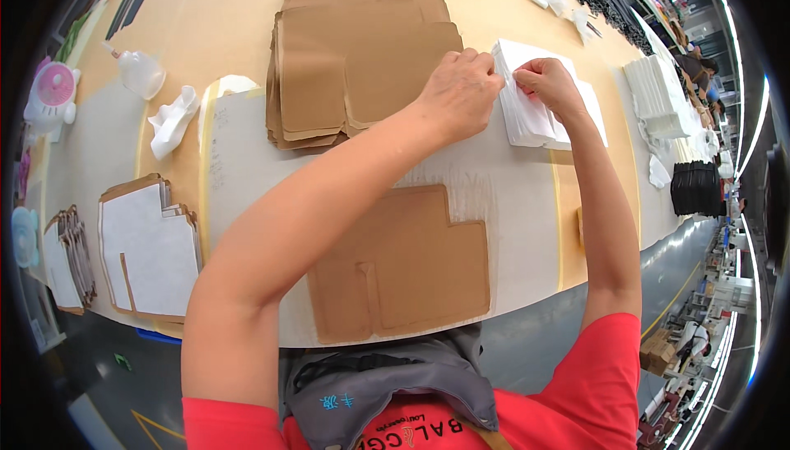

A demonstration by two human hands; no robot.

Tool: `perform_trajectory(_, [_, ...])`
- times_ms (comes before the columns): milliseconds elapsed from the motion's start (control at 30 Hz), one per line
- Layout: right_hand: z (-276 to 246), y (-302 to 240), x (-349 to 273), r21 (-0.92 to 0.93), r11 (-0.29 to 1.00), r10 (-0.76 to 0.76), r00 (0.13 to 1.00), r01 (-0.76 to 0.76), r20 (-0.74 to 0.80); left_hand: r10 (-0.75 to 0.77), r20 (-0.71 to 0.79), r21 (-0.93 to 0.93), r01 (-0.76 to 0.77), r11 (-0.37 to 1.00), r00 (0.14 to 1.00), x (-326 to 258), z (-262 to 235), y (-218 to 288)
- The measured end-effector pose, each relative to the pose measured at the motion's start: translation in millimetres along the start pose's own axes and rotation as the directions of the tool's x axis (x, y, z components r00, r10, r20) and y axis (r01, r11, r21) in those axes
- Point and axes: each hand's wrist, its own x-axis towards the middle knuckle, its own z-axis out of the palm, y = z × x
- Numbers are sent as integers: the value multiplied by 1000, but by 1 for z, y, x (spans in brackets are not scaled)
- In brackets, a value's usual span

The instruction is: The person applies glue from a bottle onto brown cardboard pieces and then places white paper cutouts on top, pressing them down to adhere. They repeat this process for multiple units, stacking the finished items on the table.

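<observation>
Stack of flat white pieces (525, 121)

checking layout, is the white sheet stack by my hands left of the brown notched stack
No, the white sheet stack sits right of the brown notched stack.

On the table (206, 38), a panel stack (362, 46) lies left of the sheet pile (524, 116) and behind a single panel (428, 277).

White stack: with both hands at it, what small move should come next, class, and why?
Probably peel one sheet off the white stack: the right hand's fingers are bunched over it, the left hand is near its left edge, and the brown panel in front shows no white layer, unlike the white-faced pile at left.
</observation>
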Motion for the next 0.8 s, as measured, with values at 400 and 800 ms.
perform_trajectory(400, [1, 11, 0, 161, 986, -45, 999, 41, 17, -101, 203, 157, 69, 985, 974, 23, 25, 3])
perform_trajectory(800, [-34, 28, -10, 459, 887, 78, 997, -57, -27, -57, 172, 215, 19, 976, 984, 22, 29, 1])
